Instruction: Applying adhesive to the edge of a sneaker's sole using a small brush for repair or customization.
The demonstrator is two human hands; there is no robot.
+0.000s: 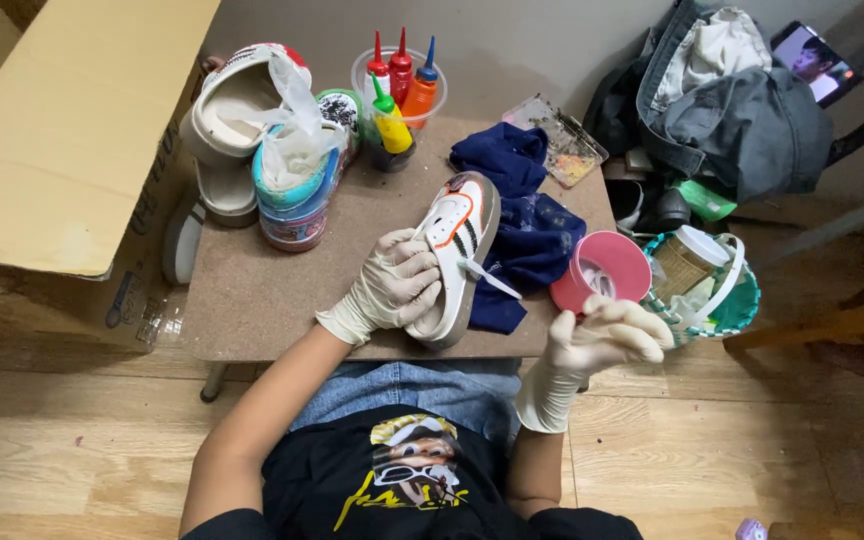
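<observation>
A white sneaker (455, 252) with dark stripes and orange trim is being held on its side on the low brown table (272, 290) by the gloved left hand (392, 285), whose fingers are being wrapped over the shoe's upper and sole. To the right of the sneaker, a pink cup (602, 272) is being gripped by the gloved right hand (602, 340), fingers curled under its base. A white brush (487, 277) is being rested against the sneaker's side. Behind the sneaker, a blue cloth (522, 215) is lying, and farther back squeeze bottles (400, 85) are standing in a clear tub.
</observation>
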